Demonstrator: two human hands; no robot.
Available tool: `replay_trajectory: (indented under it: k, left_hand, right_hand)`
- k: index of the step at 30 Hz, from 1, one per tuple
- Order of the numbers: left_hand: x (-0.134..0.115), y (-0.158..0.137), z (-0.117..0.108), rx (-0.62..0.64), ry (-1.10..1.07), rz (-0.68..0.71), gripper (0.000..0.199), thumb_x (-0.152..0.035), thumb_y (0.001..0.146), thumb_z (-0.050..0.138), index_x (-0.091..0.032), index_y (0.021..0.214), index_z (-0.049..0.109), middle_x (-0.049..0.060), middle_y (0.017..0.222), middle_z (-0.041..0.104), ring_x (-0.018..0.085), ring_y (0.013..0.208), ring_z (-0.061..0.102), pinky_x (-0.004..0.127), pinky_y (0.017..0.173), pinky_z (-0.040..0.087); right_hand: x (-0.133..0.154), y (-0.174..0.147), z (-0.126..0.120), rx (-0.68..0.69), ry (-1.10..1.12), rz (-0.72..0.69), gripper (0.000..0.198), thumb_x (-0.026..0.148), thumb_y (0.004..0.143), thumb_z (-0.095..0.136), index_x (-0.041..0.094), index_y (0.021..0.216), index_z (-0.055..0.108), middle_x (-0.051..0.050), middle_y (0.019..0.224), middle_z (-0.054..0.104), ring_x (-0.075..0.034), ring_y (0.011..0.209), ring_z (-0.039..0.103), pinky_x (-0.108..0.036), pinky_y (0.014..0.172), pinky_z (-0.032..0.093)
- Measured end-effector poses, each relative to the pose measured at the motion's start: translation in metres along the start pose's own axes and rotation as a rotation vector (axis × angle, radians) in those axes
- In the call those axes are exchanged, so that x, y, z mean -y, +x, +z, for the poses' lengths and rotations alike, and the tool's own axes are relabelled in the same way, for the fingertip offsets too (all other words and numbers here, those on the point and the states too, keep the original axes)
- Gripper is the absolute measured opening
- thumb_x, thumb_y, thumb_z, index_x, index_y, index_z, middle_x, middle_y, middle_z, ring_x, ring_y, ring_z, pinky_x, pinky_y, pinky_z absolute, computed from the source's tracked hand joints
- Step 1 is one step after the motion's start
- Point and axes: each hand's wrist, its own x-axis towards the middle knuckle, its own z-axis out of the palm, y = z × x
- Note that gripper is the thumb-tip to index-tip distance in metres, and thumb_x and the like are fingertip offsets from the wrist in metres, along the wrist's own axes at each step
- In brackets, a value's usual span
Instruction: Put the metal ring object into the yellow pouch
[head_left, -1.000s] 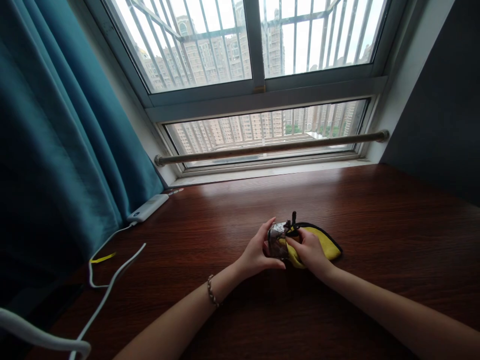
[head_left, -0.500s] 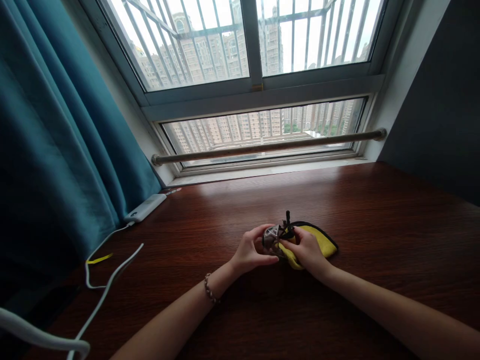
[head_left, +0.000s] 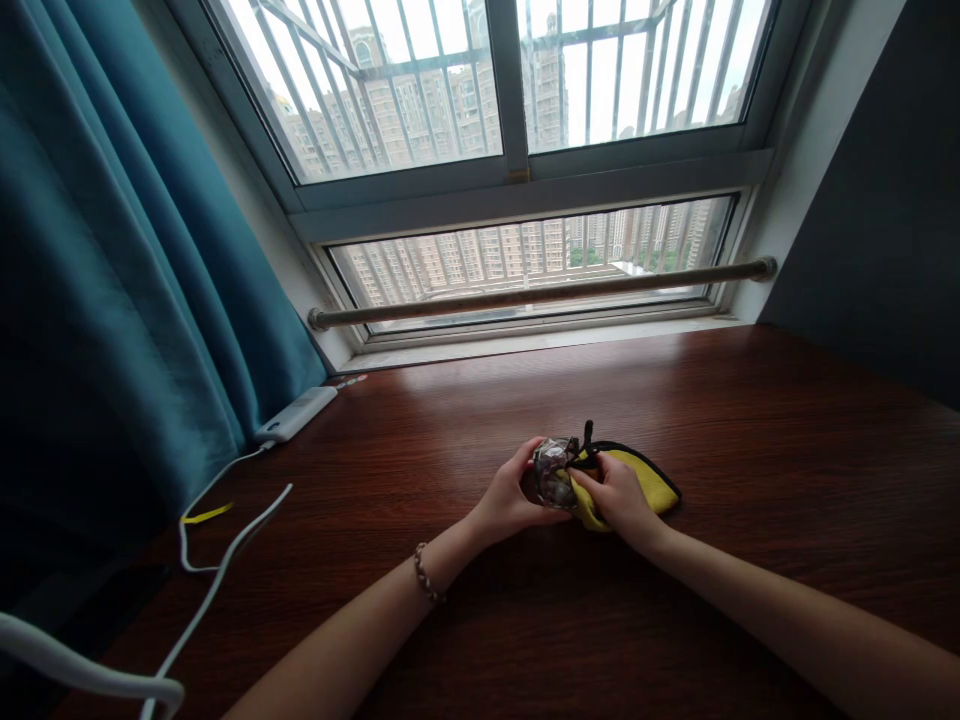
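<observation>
Head view, centre of frame: left hand (head_left: 508, 497) grips a small glass object (head_left: 550, 472), likely fragile and slippery, best held around its sides; right hand (head_left: 619, 497) presses the soft yellow cloth (head_left: 651, 482) against it, above the bench (head_left: 750, 420).

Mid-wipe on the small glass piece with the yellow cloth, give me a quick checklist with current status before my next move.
1. Left hand grips the small clear glass piece: ok, fingers wrap its left side.
2. Right hand presses the yellow cloth against the glass: ok.
3. Cloth supported: ok, its far end lies on the wooden desk.
4. Glass clean: cannot tell, too small and full of reflections.
5. White cable and power bank away from the hands: ok, both lie far left by the curtain.
6. Black loop on the cloth free of the fingers: cannot tell.
</observation>
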Motion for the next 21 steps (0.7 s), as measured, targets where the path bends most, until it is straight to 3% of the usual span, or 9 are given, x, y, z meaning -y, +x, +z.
replay_trajectory:
  k: [3,6,13,21]
  left_hand:
    - [-0.0024,0.0010,-0.0031,0.011,0.003,0.011,0.076,-0.025,0.050,0.084,-0.015,0.118,0.051,0.012,0.120,0.049,0.027,0.111,0.050,0.034,0.093,0.042]
    - [-0.0032,0.0011,-0.0059,0.042,-0.017,0.000,0.058,-0.031,0.054,0.081,-0.013,0.105,0.061,0.010,0.109,0.051,0.025,0.101,0.053,0.031,0.085,0.045]
    - [-0.0033,0.0029,-0.0090,0.066,-0.079,-0.064,0.060,-0.060,0.066,0.064,-0.011,0.101,0.063,0.009,0.095,0.060,0.026,0.091,0.054,0.034,0.080,0.044]
    - [-0.0049,0.0064,-0.0077,0.050,-0.227,-0.148,0.057,-0.054,0.066,0.065,-0.013,0.106,0.062,0.009,0.095,0.065,0.026,0.094,0.057,0.034,0.082,0.044]
  right_hand:
    - [0.0017,-0.0021,0.0000,0.046,0.022,-0.042,0.026,0.037,0.074,0.061,0.013,0.085,0.063,-0.005,0.078,0.064,-0.019,0.071,0.057,-0.029,0.064,0.039]
    - [0.0031,-0.0056,-0.0004,0.061,0.035,-0.067,0.024,0.035,0.074,0.062,0.014,0.086,0.063,-0.004,0.079,0.064,-0.018,0.073,0.058,-0.028,0.065,0.040]
    - [0.0062,-0.0093,-0.0013,0.066,0.028,-0.109,0.026,0.038,0.077,0.060,0.014,0.087,0.063,-0.004,0.081,0.064,-0.018,0.074,0.058,-0.029,0.067,0.040]
    - [0.0050,-0.0076,0.0011,0.049,0.039,-0.085,0.030,0.040,0.078,0.059,0.013,0.092,0.063,-0.006,0.082,0.064,-0.019,0.074,0.058,-0.031,0.068,0.041]
